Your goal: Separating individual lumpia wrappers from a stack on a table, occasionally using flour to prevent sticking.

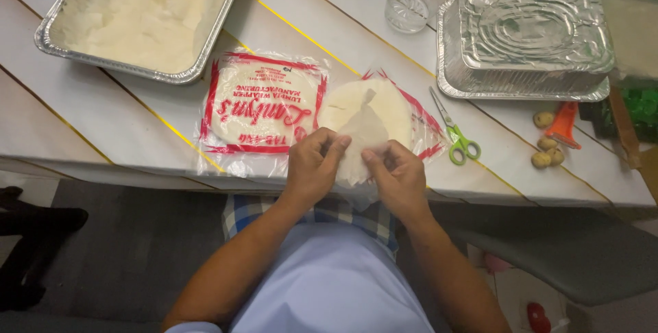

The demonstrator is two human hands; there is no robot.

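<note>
My left hand [313, 166] and my right hand [397, 175] both pinch a thin, pale round wrapper sheet [361, 134] at the table's front edge, peeling it up from a stack of wrappers [384, 103] that lies on an opened clear and red plastic bag [423, 124]. The lifted sheet is folded over between my fingers. Just left of the stack lies a sealed packet of the same round wrappers [260, 103] in clear plastic with red print.
A foil tray of white separated sheets [140, 14] sits at the back left. Stacked foil trays [528, 38] stand at the back right, a clear plastic cup [406, 7] between them. Green-handled scissors [456, 134], small potatoes [546, 151] and an orange tool [564, 124] lie right.
</note>
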